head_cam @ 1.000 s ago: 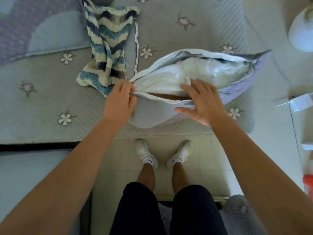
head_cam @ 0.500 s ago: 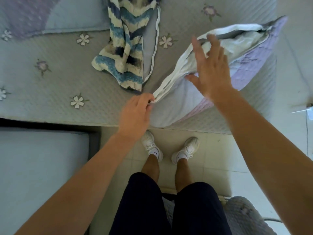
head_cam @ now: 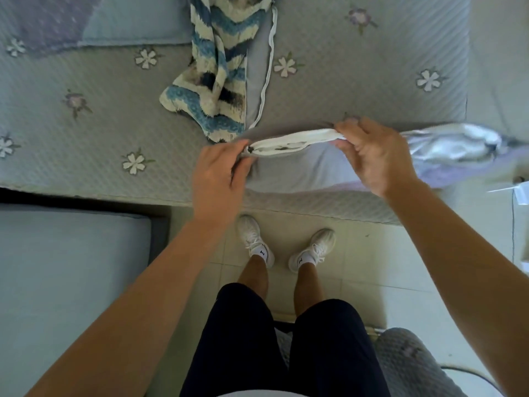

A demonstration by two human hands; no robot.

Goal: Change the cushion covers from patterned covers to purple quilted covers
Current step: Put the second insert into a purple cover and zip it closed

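Closing the purple cover (head_cam: 320, 173) over the cushion, by the look of it: the insert seems to be mostly inside and the open edge is being drawn together.

Left hand (head_cam: 219, 179) is closed in a pinch on the left end of the white edge strip (head_cam: 292, 141), right where a small dark piece sits, possibly the zip pull, too small to be sure. Right hand (head_cam: 372, 156) is half curled, fingers and thumb gripping the same white strip further right. The strip is stretched fairly straight between the two hands.

Cover lies on the bed (head_cam: 86, 116) at its near edge, running right past the right hand. That far end is blurred; shiny white insert (head_cam: 446, 144) shows there, so the opening isn't shut on that side.

Patterned cover (head_cam: 217, 70), blue and cream zigzag, is already off, lying crumpled on the bed just beyond the left hand, not touching it as far as I can tell.

Step in hand, as I judge it: second half of the swap for this cushion, closing up.

Next move needs:
- both edges of the opening lined up, no insert fabric caught between them
- right hand holding the edge taut while the left runs the closure rightwards
- insert pushed in at the right end first, else it won't shut.
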